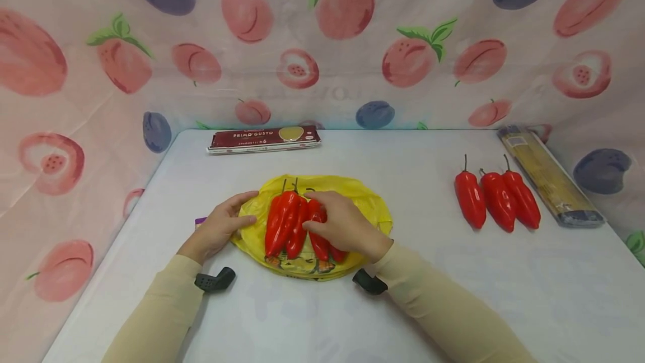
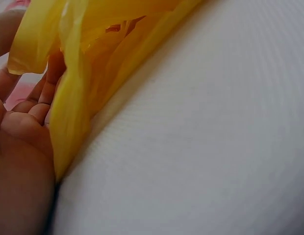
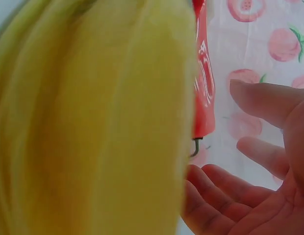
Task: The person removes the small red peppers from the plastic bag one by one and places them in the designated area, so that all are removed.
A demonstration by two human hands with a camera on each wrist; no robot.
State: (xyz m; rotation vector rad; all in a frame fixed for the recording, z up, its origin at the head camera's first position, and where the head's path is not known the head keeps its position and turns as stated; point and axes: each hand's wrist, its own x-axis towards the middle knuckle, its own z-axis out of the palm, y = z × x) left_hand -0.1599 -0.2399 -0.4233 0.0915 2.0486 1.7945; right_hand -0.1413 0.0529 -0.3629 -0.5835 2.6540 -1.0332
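Note:
A yellow plastic bag (image 1: 360, 192) lies spread on the white table, with several shiny red peppers (image 1: 283, 223) on it, their stems pointing away from me. At its left edge my left hand (image 1: 218, 228) holds the rim, thumb on the inner side; in the left wrist view the yellow film hangs over part of the fingers. My right hand (image 1: 345, 223) is above the right-hand peppers, hiding part of them. The right wrist view shows that hand's fingers (image 3: 230, 196) spread apart with nothing between them, and a red pepper (image 3: 205, 98) beyond the bag.
Three more red peppers (image 1: 499, 200) lie in a row at the right, beside a clear pack of spaghetti (image 1: 549, 175). A dark red spaghetti pack (image 1: 264, 139) lies at the back edge. A purple-edged item (image 1: 200, 221) pokes out behind my left hand. Fruit-print cloth (image 1: 327, 88) stands behind the table.

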